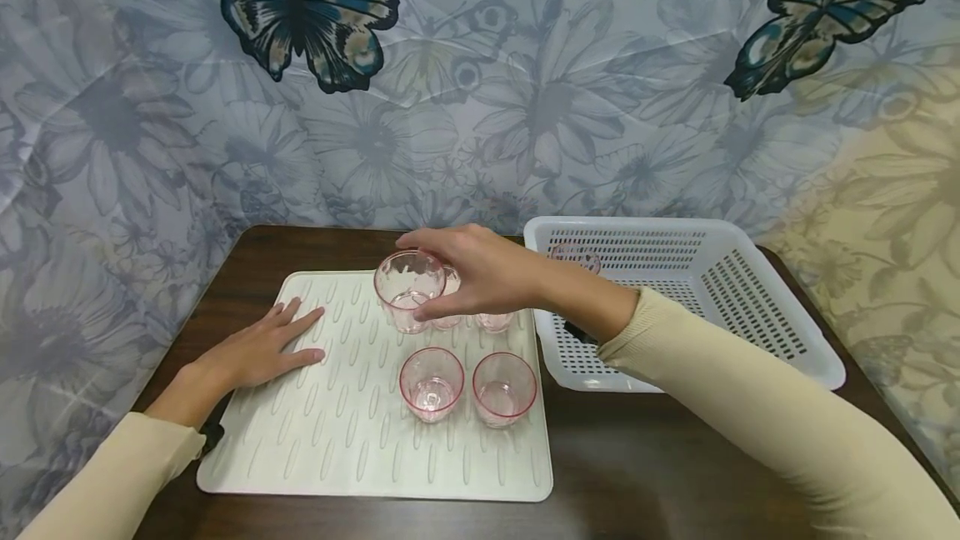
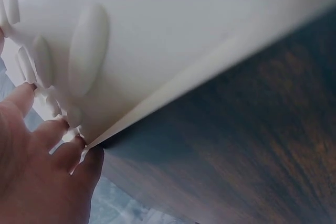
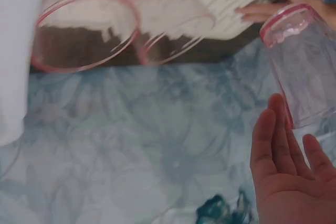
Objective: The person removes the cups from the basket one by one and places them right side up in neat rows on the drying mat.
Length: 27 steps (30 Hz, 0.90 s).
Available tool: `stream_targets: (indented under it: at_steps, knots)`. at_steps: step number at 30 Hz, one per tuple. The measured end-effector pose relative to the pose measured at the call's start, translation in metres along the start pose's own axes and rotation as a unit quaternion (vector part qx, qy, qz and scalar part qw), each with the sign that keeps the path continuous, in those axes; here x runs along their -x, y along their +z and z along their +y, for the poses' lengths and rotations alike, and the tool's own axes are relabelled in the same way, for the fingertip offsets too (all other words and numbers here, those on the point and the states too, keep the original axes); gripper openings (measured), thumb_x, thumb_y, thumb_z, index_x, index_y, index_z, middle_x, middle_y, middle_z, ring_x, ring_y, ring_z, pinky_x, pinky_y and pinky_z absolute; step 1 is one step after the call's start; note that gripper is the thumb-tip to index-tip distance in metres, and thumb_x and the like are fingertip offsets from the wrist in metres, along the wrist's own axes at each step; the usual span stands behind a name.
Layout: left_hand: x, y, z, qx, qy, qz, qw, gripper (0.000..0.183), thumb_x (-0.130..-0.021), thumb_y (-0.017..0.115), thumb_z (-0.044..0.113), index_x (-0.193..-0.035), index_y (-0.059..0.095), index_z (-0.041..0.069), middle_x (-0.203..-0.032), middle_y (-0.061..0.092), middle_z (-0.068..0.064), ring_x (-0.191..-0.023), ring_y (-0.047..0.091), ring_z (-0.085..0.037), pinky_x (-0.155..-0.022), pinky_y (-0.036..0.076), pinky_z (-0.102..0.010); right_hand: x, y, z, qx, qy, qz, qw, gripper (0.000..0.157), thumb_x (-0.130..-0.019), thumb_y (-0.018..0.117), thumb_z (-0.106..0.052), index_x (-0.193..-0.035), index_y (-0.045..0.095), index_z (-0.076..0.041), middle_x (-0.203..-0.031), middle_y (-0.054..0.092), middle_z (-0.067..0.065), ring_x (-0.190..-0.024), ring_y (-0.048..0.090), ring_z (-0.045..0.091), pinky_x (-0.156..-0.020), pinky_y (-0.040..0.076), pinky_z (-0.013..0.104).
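My right hand [image 1: 491, 269] reaches across the back of a white ribbed mat [image 1: 322, 448] and grips a clear drinking glass [image 1: 396, 286] with a pink rim, thumb on the near side and fingers on the far side. In the right wrist view this glass [image 3: 304, 72] sits between fingers and thumb. Partly covered by the hand are two more glasses, one [image 1: 452, 282] right behind the held one and another [image 1: 495, 322] to its right. Two glasses [image 1: 432, 386], [image 1: 504, 390] stand upright in front. My left hand [image 1: 258, 348] rests on the mat's left edge, fingers spread.
A white perforated plastic basket [image 1: 750, 273] stands right of the mat, with one glass [image 1: 576, 255] in its back left corner. Under both lies a dark wooden table [image 1: 600, 457]. Behind it hangs a butterfly-patterned cloth [image 1: 525, 107].
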<state>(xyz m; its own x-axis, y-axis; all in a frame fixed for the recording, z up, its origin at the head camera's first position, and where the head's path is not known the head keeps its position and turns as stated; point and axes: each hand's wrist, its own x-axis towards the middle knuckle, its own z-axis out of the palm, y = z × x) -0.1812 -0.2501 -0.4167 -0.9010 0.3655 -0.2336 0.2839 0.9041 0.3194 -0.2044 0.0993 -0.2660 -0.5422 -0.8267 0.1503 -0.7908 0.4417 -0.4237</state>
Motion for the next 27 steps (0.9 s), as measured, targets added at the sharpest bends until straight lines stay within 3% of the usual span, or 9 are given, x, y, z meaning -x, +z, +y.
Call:
stream_targets:
  at_steps: [7, 20, 27]
  knots:
    - [0.0, 0.001, -0.002, 0.001, -0.005, -0.002, 1.0, 0.082, -0.095, 0.049, 0.066, -0.157, 0.033, 0.015, -0.16, 0.017, -0.03, -0.144, 0.014, -0.055, -0.102, 0.024, -0.077, -0.02, 0.026, -0.015, 0.014, -0.004, -0.073, 0.997, 0.076, -0.084, 0.08, -0.04, -0.145, 0.047, -0.011, -0.13, 0.064, 0.003, -0.114, 0.062, 0.013, -0.093, 0.049, 0.029]
    - [0.0, 0.001, -0.006, -0.008, -0.001, -0.003, 1.0, 0.081, -0.095, 0.047, 0.067, -0.157, 0.032, 0.017, -0.16, 0.018, -0.03, -0.144, 0.014, -0.055, -0.1, 0.026, -0.077, -0.039, 0.06, -0.032, 0.033, -0.01, -0.15, 0.988, 0.077, -0.085, 0.08, -0.036, -0.147, 0.045, -0.008, -0.14, 0.058, 0.002, -0.122, 0.058, 0.013, -0.102, 0.044, 0.026]
    - [0.0, 0.002, -0.005, -0.005, 0.007, 0.0, 1.0, 0.08, -0.096, 0.048, 0.065, -0.157, 0.032, 0.016, -0.159, 0.018, -0.031, -0.144, 0.014, -0.056, -0.101, 0.026, -0.076, -0.041, 0.071, -0.037, 0.074, -0.01, -0.171, 0.982, 0.075, -0.085, 0.079, -0.037, -0.146, 0.048, -0.005, -0.134, 0.061, 0.007, -0.119, 0.059, 0.014, -0.1, 0.046, 0.026]
